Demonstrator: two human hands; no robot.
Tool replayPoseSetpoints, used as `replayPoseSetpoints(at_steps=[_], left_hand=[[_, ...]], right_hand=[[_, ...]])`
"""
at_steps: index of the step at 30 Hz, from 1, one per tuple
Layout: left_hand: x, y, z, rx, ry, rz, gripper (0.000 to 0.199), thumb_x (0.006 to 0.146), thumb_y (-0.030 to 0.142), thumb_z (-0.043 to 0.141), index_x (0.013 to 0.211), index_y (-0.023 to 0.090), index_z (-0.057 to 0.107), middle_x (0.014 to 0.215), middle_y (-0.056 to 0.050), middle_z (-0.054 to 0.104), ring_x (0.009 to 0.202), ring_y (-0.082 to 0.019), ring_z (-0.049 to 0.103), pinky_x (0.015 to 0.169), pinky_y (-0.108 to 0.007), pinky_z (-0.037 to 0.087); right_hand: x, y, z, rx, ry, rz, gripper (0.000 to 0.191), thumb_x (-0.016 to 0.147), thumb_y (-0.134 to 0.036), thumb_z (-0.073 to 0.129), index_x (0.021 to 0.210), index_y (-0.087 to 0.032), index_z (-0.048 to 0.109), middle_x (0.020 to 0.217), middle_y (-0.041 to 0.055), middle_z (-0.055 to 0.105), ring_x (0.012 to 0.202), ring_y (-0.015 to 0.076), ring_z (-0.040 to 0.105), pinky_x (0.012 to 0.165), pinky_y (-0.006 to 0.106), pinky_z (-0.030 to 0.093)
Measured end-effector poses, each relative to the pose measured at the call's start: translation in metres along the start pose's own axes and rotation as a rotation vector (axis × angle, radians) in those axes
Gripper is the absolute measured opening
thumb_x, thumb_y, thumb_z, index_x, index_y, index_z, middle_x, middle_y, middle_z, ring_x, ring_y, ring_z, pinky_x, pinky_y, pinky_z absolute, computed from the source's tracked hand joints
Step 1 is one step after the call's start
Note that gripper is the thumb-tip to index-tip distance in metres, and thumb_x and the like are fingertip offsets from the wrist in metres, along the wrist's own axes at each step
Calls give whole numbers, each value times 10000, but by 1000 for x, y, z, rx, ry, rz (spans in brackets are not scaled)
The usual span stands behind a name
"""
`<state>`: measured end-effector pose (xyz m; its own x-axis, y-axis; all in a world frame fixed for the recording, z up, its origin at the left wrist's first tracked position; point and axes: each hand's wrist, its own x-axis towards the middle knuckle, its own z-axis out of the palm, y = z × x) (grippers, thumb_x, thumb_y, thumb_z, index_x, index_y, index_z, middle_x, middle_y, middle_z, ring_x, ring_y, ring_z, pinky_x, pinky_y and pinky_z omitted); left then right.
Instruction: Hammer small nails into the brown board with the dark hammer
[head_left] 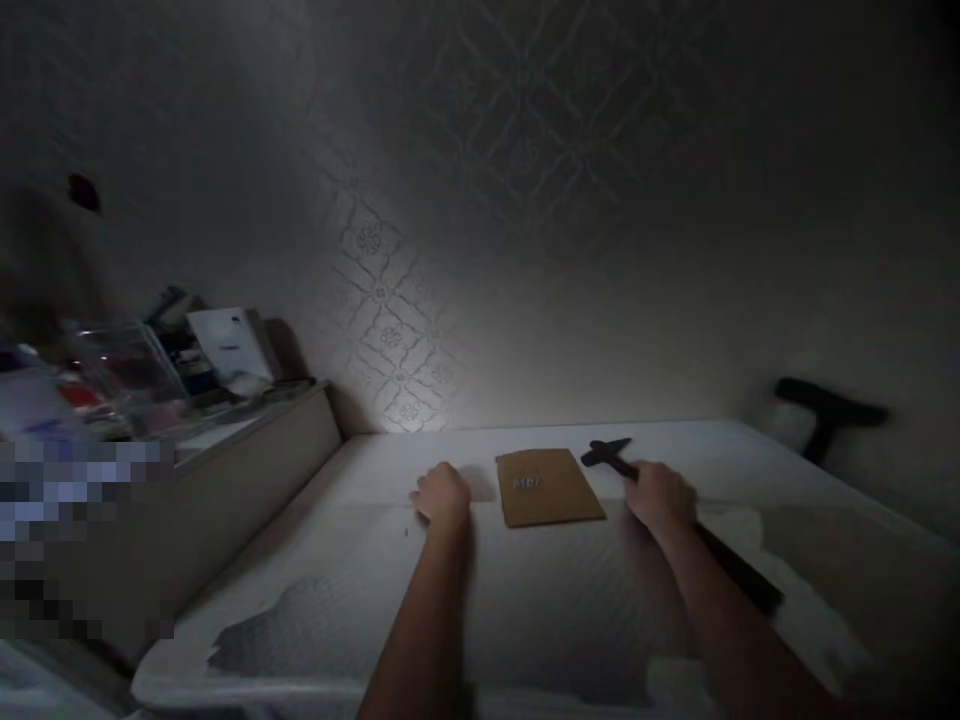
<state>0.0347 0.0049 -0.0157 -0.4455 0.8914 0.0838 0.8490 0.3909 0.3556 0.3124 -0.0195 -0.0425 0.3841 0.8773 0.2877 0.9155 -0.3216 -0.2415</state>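
Observation:
A dark hammer (739,568) lies slantwise in my right hand (660,498), which is closed round its handle near the head. The hammer's head points up and left, beside the right edge of a flat brown cardboard piece (559,500). Small shiny metal bits (527,482) are on the cardboard's left part; they are too blurred to tell apart. My left hand (442,493) rests on the white table left of the cardboard, apart from it, with its fingers curled; what it holds, if anything, is hidden.
The white table (352,530) carries a greyish worn patch at its front left. A cabinet (247,490) on the left bears a white box (229,345), a clear plastic container (131,370) and clutter. A dark T-shaped object (829,408) stands at the right. A patterned wall rises behind.

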Motion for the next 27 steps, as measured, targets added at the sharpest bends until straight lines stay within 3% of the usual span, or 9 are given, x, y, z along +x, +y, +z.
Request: replayPoseSetpoints(at_steps=[12,15,18,20,22,25,27], left_hand=[[0,0,0,-58,-18,19,247,858,246,511,998,153,692,1030,-174,687,1025,-309,623,866,-423,418],[0,4,2,-142,-27,121,226,862,276,535,973,168,700,1019,-145,697,1010,-286,632,813,-352,443],[-2,11,6,-282,9,307,190,858,272,564,929,170,707,1004,-114,704,956,-226,648,778,-273,449],[-6,18,8,-381,11,404,168,842,266,590,903,165,709,969,-100,710,898,-196,655,767,-249,453],[-13,26,8,-488,-38,475,157,826,265,601,870,163,712,904,-82,717,836,-181,657,741,-240,461],[-23,36,8,-721,-219,567,174,801,275,608,806,142,719,802,-62,715,774,-173,653,703,-233,465],[-28,40,10,-878,-360,605,190,767,286,629,767,122,723,765,-56,708,746,-165,641,695,-231,462]], right_hand=[[0,0,2,11,-30,57,314,819,-211,485,1049,-205,699,988,150,677,972,311,623,753,419,481],[-2,1,2,14,4,62,292,824,-218,481,1006,-199,709,963,156,673,946,324,623,738,439,475],[-2,-2,1,44,128,39,265,828,-246,495,973,-182,708,943,166,666,936,336,609,742,460,465],[-3,-8,2,160,241,-52,263,831,-254,500,994,-173,690,946,156,664,925,308,602,774,452,461],[-5,-20,3,368,308,-243,251,840,-243,485,994,-174,671,937,123,666,895,254,601,813,412,460],[-14,-42,5,663,251,-574,202,854,-249,478,930,-194,656,899,75,665,880,206,598,820,350,468],[-23,-56,5,769,173,-681,174,847,-243,496,914,-208,653,895,61,664,872,196,599,797,335,477]])
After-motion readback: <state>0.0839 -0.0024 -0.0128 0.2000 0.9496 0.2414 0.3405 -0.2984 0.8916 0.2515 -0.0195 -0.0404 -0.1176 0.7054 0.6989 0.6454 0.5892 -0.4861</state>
